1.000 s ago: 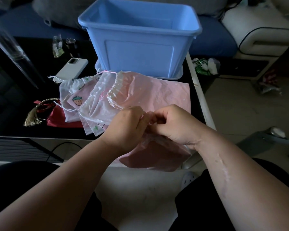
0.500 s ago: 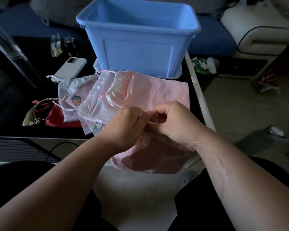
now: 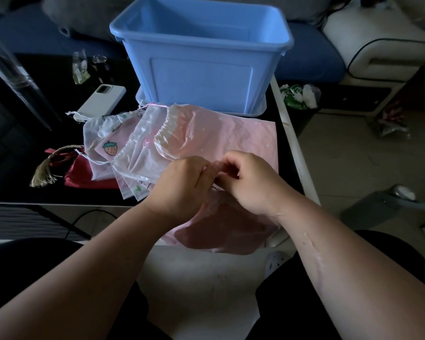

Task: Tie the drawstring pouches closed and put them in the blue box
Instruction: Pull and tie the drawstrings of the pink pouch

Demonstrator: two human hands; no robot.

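Observation:
A pink translucent drawstring pouch (image 3: 221,229) hangs over the table's front edge below my hands. My left hand (image 3: 182,185) and my right hand (image 3: 253,182) meet knuckle to knuckle above it, each pinching the pouch's gathered top and thin string. Behind them lie several flat pouches: a large pink one (image 3: 226,136), a white one (image 3: 138,148) and a strawberry-print one (image 3: 108,146). A red pouch (image 3: 84,175) with a gold tassel lies at the left. The blue box (image 3: 201,60) stands open at the back of the table; nothing shows in the part of its inside that I see.
A white phone (image 3: 101,99) lies left of the box on the black table (image 3: 22,168). A small wrapped packet (image 3: 80,69) sits behind it. The table's white right edge (image 3: 295,143) borders a tiled floor with a bin (image 3: 378,209).
My hands have stayed together on the pouch's top, with my right fingers shifting slightly on the string. The hanging pouch has barely moved.

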